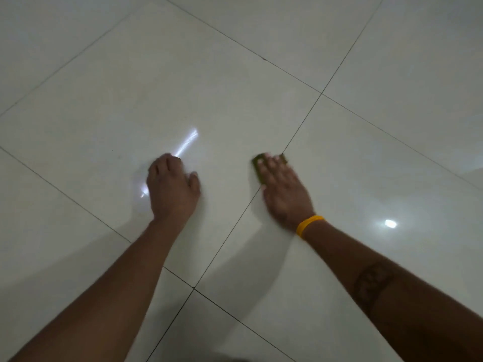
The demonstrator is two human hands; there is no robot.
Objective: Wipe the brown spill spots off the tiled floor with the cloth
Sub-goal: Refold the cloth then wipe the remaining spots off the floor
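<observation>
My right hand [283, 190], blurred by motion, lies flat on a small olive-yellow cloth [257, 169] and presses it onto the white tiled floor [235, 87], right at a grout line. Only the cloth's left and far edges show past my fingers. A yellow band is on that wrist. My left hand [171, 186] rests on the tile to the left, fingers curled against the floor, holding nothing. No brown spots are visible around the cloth or elsewhere on the tiles.
Large glossy pale tiles with dark grout lines [303, 121] fill the view. A bright streak of reflected light [187, 142] lies just beyond my left hand and a light spot [390, 223] shines to the right of my right wrist.
</observation>
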